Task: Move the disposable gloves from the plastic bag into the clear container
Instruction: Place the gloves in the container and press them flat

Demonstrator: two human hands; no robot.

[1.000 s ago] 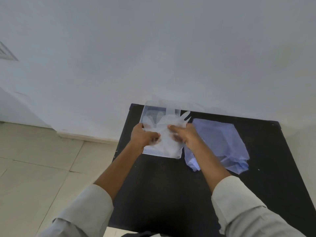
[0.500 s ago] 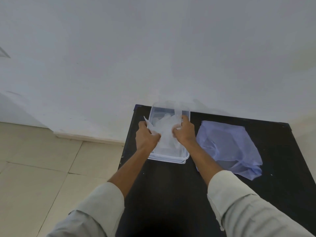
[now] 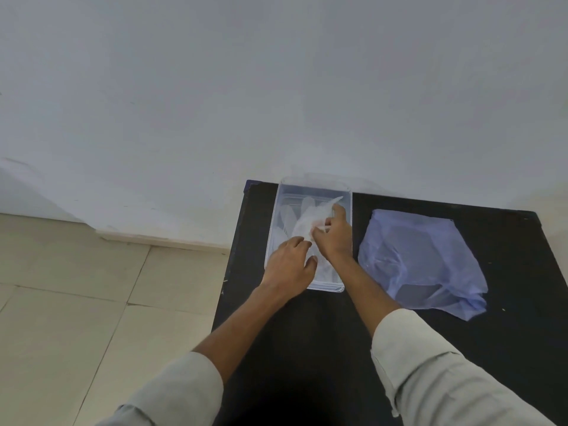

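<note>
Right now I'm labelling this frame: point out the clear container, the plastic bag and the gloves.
clear container (image 3: pixel 313 182): head view, far rim.
plastic bag (image 3: pixel 421 256): head view, flat middle.
gloves (image 3: pixel 302 224): head view, crumpled film inside container.

A plain matte black tabletop (image 3: pixel 461 348) filled the near right. On it, a see-through colourless plastic container (image 3: pixel 346 198) held translucent milky-white thin plastic gloves (image 3: pixel 307 221). To its right lay a pale lavender-blue crumpled plastic bag (image 3: pixel 424 256), darker where the table showed through. Both sleeves (image 3: pixel 436 373) were light grey-beige. The far wall (image 3: pixel 276 87) was plain greyish white; the floor tiles (image 3: pixel 76 302) were cream.
</note>
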